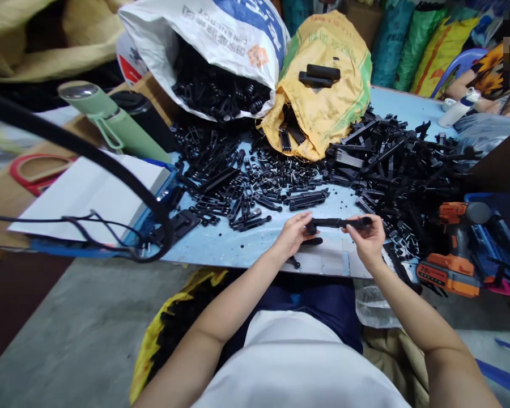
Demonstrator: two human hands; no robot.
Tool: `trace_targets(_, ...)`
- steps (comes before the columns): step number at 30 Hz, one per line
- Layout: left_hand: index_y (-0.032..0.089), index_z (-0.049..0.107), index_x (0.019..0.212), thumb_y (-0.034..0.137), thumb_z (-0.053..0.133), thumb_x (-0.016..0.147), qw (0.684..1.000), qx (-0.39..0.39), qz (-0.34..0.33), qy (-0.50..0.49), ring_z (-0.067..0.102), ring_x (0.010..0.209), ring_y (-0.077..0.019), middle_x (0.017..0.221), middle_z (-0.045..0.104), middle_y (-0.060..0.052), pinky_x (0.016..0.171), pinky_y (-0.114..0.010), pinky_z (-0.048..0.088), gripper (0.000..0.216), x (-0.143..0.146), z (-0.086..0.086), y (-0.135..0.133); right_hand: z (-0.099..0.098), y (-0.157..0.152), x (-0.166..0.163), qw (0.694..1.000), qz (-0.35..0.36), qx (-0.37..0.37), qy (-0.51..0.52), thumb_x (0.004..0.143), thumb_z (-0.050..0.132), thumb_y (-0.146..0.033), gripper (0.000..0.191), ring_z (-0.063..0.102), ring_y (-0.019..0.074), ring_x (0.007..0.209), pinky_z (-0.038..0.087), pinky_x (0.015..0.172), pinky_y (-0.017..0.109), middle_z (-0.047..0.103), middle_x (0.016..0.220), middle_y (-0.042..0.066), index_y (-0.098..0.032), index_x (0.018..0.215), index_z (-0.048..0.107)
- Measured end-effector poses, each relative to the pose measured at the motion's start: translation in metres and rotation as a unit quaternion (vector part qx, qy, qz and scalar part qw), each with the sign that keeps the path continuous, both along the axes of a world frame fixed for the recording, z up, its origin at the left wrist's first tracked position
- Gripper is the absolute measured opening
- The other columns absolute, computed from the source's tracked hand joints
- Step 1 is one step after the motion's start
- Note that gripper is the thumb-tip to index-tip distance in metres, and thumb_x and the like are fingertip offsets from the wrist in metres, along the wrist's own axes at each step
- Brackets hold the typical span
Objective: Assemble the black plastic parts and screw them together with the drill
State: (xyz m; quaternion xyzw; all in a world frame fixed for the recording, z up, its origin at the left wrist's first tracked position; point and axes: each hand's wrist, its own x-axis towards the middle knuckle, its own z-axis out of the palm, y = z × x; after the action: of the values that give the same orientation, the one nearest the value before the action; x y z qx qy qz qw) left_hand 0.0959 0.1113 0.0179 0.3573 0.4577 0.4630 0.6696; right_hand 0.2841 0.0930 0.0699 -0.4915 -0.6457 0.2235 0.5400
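Observation:
A long black plastic bar (338,222) is held level just above the front edge of the light blue table (221,246). My left hand (292,233) pinches its left end, and my right hand (368,241) grips its right end with curled fingers. A small black piece (294,262) lies on the table under my left wrist. Heaps of black plastic parts (382,164) cover the table beyond my hands.
A white sack (221,34) and a yellow sack (327,102) of black parts lie at the back. An orange cordless drill (454,249) rests at the right. A green flask (110,122), white paper (93,192) and red scissors (34,173) sit left. Another person (488,85) sits far right.

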Motion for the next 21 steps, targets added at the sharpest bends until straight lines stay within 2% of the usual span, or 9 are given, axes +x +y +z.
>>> trace_targets(2,0.016,0.056,0.096,0.041,0.059,0.079,0.999,0.023,0.020,0.044,0.058,0.055,-0.0108,0.076,0.056,-0.001,0.053,-0.026,0.051,0.030,0.001,0.000,-0.005,0.004,-0.013,0.000,0.993,0.043,-0.013,-0.105,0.073,0.058,-0.057,0.048,0.059,0.0220,0.093,0.048,0.081,0.040,0.062,0.099,0.008,-0.023,0.105,0.047)
trace_targets(4,0.017,0.056,0.090,0.039,0.061,0.076,0.984,0.122,0.045,0.120,0.057,0.058,-0.0107,0.080,0.054,-0.001,0.054,-0.025,0.050,0.027,0.002,0.002,-0.014,0.012,-0.014,0.006,0.968,0.089,-0.060,-0.226,0.074,0.051,-0.064,0.056,0.054,0.0268,0.105,0.042,0.090,0.044,0.060,0.109,0.012,-0.021,0.108,0.052)
trace_targets(7,0.018,0.058,0.091,0.039,0.059,0.079,0.923,0.312,0.042,0.220,0.059,0.081,-0.0163,0.092,0.056,-0.006,0.070,-0.030,0.050,0.024,0.000,0.004,-0.029,0.018,-0.007,0.010,0.888,0.219,-0.238,-0.328,0.088,0.028,-0.059,0.052,0.060,0.0223,0.088,0.045,0.080,0.038,0.066,0.092,0.009,-0.019,0.099,0.059)
trace_targets(9,0.018,0.055,0.102,0.039,0.051,0.084,0.891,0.378,-0.003,0.251,0.057,0.091,-0.0180,0.099,0.057,-0.008,0.078,-0.032,0.048,0.028,-0.004,0.004,-0.032,0.015,-0.005,0.010,0.824,0.316,-0.318,-0.345,0.093,0.016,-0.051,0.055,0.061,0.0173,0.071,0.047,0.069,0.031,0.065,0.076,0.005,-0.018,0.093,0.060)
trace_targets(10,0.018,0.052,0.109,0.039,0.046,0.087,0.884,0.384,-0.034,0.265,0.057,0.092,-0.0179,0.103,0.057,-0.009,0.080,-0.033,0.047,0.031,-0.008,0.003,-0.031,0.011,-0.006,0.009,0.806,0.341,-0.323,-0.360,0.094,0.016,-0.049,0.053,0.061,0.0162,0.069,0.046,0.066,0.028,0.065,0.074,0.004,-0.018,0.093,0.059)
trace_targets(13,0.018,0.045,0.121,0.038,0.034,0.091,0.851,0.352,-0.146,0.362,0.054,0.099,-0.0204,0.111,0.056,-0.012,0.086,-0.037,0.044,0.038,-0.016,0.000,-0.024,0.001,-0.013,0.009,0.784,0.310,-0.252,-0.475,0.092,0.034,-0.046,0.038,0.062,0.0175,0.079,0.042,0.067,0.026,0.066,0.089,0.007,-0.018,0.099,0.058)
trace_targets(16,0.017,0.050,0.117,0.050,0.046,0.084,0.764,0.333,-0.255,0.491,0.048,0.108,-0.0277,0.112,0.056,-0.013,0.090,-0.043,0.038,0.047,-0.017,-0.001,-0.019,-0.006,-0.020,0.004,0.724,0.274,-0.212,-0.597,0.089,0.043,-0.043,0.031,0.062,0.0192,0.083,0.038,0.065,0.025,0.065,0.091,0.008,-0.018,0.097,0.058)
trace_targets(18,0.017,0.052,0.113,0.060,0.054,0.075,0.714,0.338,-0.291,0.540,0.048,0.106,-0.0301,0.111,0.056,-0.014,0.088,-0.044,0.037,0.057,-0.013,0.000,-0.019,-0.009,-0.023,-0.001,0.699,0.252,-0.215,-0.633,0.090,0.040,-0.042,0.031,0.062,0.0185,0.081,0.036,0.061,0.024,0.065,0.090,0.008,-0.018,0.098,0.058)
trace_targets(21,0.017,0.053,0.109,0.064,0.060,0.067,0.679,0.361,-0.299,0.565,0.049,0.103,-0.0297,0.110,0.056,-0.013,0.087,-0.041,0.036,0.063,-0.009,0.001,-0.022,-0.009,-0.027,-0.006,0.691,0.226,-0.225,-0.648,0.092,0.037,-0.043,0.033,0.062,0.0173,0.077,0.032,0.056,0.024,0.065,0.090,0.007,-0.019,0.100,0.057)
